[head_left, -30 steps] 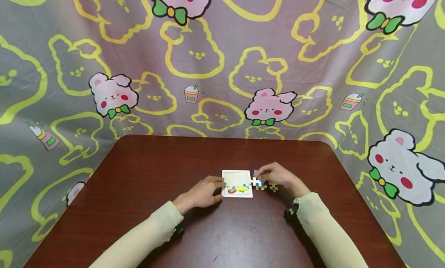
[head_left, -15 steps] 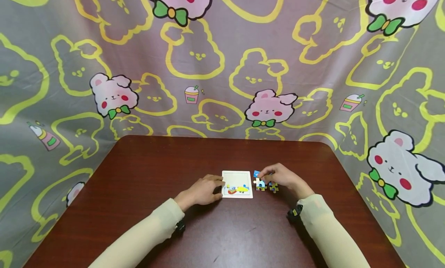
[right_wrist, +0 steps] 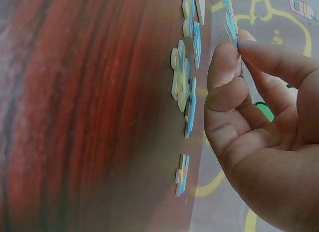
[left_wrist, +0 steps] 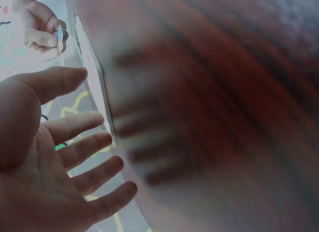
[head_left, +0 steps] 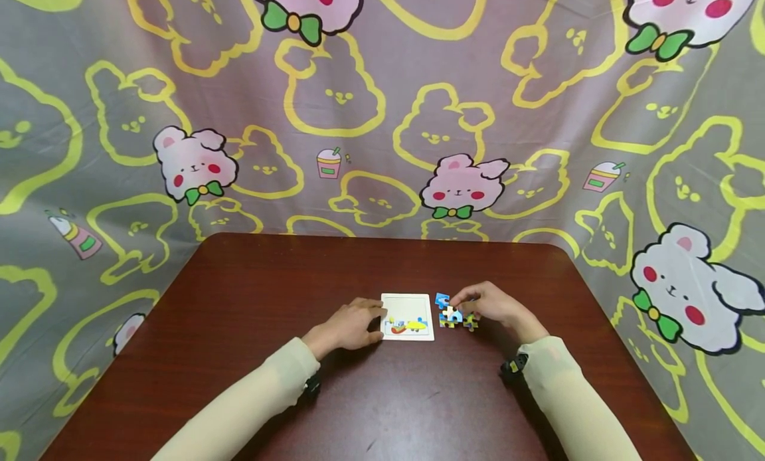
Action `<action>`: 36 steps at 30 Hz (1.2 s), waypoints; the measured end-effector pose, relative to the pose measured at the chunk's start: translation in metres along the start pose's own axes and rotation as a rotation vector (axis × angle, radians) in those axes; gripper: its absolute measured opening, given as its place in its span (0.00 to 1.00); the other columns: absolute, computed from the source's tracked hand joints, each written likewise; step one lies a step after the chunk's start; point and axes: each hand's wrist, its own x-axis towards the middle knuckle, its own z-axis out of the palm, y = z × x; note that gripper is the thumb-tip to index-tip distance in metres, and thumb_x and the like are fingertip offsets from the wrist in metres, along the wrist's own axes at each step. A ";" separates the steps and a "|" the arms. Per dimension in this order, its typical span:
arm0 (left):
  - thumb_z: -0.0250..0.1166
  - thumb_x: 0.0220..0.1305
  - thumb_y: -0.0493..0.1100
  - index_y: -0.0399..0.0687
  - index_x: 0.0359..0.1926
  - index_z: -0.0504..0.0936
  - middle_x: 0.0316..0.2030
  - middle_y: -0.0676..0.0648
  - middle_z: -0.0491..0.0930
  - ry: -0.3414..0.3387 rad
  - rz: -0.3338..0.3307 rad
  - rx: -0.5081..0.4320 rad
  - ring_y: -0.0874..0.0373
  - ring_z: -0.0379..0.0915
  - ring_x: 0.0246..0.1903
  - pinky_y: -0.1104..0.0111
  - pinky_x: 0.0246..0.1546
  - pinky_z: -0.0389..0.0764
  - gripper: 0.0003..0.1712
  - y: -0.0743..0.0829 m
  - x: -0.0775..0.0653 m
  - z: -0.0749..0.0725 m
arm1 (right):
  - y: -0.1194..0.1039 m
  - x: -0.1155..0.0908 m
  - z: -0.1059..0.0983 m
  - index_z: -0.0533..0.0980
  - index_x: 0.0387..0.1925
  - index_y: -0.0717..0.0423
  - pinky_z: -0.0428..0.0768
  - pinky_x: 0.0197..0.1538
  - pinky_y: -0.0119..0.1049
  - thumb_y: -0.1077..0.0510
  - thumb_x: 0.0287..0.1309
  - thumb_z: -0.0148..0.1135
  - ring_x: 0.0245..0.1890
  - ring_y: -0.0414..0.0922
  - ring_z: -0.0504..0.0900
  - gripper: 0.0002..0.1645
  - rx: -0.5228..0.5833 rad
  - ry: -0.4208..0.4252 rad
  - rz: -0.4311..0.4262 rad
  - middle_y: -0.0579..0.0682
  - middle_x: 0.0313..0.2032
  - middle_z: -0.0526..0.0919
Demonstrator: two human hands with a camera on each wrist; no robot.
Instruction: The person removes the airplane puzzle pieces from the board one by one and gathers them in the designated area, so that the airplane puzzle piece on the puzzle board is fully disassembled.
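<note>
A square white puzzle board (head_left: 406,306) lies on the table, its lower strip filled with a coloured picture and its upper part plain. My left hand (head_left: 356,323) is at the board's left edge, fingers extended and spread, as the left wrist view also shows for the left hand (left_wrist: 55,142). To the right of the board, my right hand (head_left: 493,306) pinches a jigsaw piece (right_wrist: 230,22) between thumb and index finger, raised above the table. Under and around that hand lie several loose jigsaw pieces (right_wrist: 180,77), blue and yellow-green; the hand partly hides some in the head view.
The dark reddish-brown table (head_left: 287,275) extends around the board on all sides. A grey curtain (head_left: 370,69) with yellow outlines and cartoon bunnies hangs behind and beside the table.
My right hand has drawn a little to the right, away from the board, with the pinched piece. More loose pieces show beneath it. The left hand stays nearly still.
</note>
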 end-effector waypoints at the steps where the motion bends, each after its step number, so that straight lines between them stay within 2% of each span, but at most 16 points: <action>1: 0.67 0.64 0.52 0.47 0.64 0.78 0.68 0.43 0.72 -0.002 -0.002 0.004 0.42 0.64 0.69 0.39 0.60 0.72 0.29 0.000 0.001 0.000 | 0.001 0.000 -0.001 0.86 0.42 0.57 0.80 0.32 0.40 0.63 0.61 0.64 0.33 0.48 0.82 0.09 -0.002 0.000 -0.004 0.53 0.39 0.87; 11: 0.67 0.64 0.52 0.47 0.63 0.78 0.68 0.44 0.72 -0.013 -0.016 -0.001 0.43 0.64 0.69 0.38 0.61 0.71 0.29 0.000 0.002 -0.002 | 0.003 -0.007 -0.009 0.85 0.44 0.57 0.79 0.31 0.39 0.62 0.63 0.63 0.34 0.49 0.81 0.10 -0.002 -0.018 -0.021 0.55 0.45 0.86; 24: 0.69 0.62 0.51 0.45 0.64 0.77 0.68 0.41 0.72 -0.002 -0.010 0.000 0.41 0.65 0.69 0.39 0.59 0.73 0.31 -0.001 0.004 -0.004 | 0.019 -0.014 -0.023 0.84 0.45 0.61 0.78 0.30 0.37 0.63 0.63 0.63 0.33 0.47 0.82 0.11 0.024 -0.013 0.008 0.51 0.34 0.86; 36: 0.71 0.61 0.51 0.46 0.64 0.77 0.69 0.43 0.71 -0.019 -0.030 -0.008 0.42 0.64 0.69 0.38 0.61 0.71 0.32 -0.001 0.003 -0.004 | 0.032 -0.025 -0.034 0.84 0.46 0.63 0.78 0.30 0.36 0.63 0.63 0.62 0.34 0.44 0.83 0.12 0.015 -0.006 0.029 0.53 0.40 0.88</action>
